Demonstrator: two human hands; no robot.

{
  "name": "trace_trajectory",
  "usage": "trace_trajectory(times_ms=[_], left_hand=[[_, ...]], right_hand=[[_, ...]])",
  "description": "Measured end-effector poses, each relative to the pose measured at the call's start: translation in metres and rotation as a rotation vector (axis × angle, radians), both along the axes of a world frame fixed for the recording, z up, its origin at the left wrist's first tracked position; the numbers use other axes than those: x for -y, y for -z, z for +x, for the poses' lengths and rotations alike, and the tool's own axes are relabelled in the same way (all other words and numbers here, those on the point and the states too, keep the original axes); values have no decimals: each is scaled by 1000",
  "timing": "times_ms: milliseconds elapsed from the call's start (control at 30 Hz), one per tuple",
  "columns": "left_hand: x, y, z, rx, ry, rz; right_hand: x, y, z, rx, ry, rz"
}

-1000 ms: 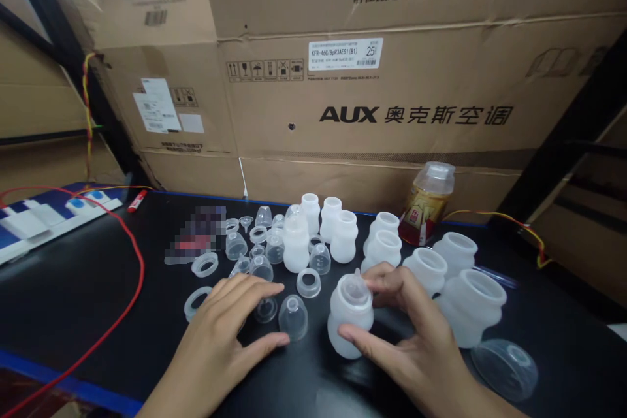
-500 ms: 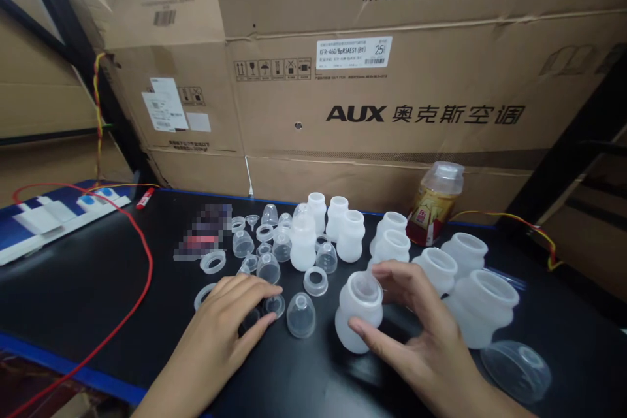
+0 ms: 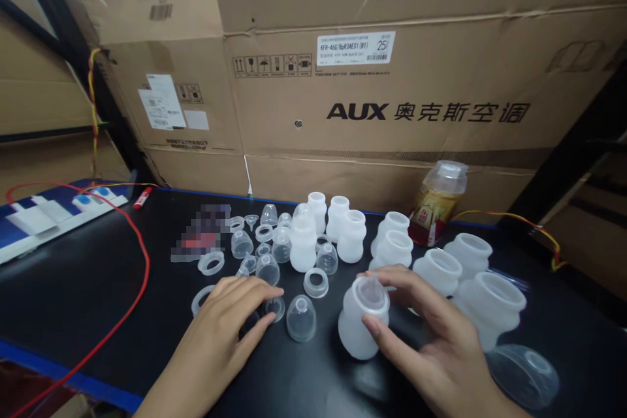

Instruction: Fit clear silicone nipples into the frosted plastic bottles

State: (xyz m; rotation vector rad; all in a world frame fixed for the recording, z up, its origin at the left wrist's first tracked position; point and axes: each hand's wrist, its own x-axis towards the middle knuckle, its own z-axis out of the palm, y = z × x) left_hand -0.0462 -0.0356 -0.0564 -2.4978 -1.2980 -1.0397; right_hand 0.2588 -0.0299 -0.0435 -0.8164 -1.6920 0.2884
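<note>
The right hand (image 3: 441,353) is curling around a frosted white bottle (image 3: 361,320) standing upright on the black table (image 3: 88,287), thumb pressing on the near rim and index finger arching over the far side of the mouth, where a clear insert is sitting; the grip is a loose pinch at the neck rather than a full clasp. The left hand (image 3: 220,339) is lying flat and spread on the table, fingertips resting on a small clear cap (image 3: 275,307), holding nothing. Just beside the bottle, between the two hands, a clear dome cap (image 3: 300,318) is standing, and a white ring (image 3: 316,282) is lying just behind it. Further back, a cluster of small clear caps, rings and more frosted bottles (image 3: 337,228) is crowding the table. To the right, larger wide-mouthed jars (image 3: 490,307) are standing close against the right hand, and a clear dome lid (image 3: 524,372) is lying near the wrist. An amber bottle (image 3: 435,202) is standing against the cardboard boxes (image 3: 392,111) behind. A red cable (image 3: 132,287) is looping across the left. A patch near the caps is blurred out, and both forearms are running off the bottom edge.
</note>
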Motion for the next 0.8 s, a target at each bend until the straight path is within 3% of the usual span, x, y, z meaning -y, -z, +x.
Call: trace_trajectory(times_ms=[800], left_hand=[[-1, 2, -2, 5, -14, 11]], right_hand=[[0, -1, 0, -114, -18, -121]])
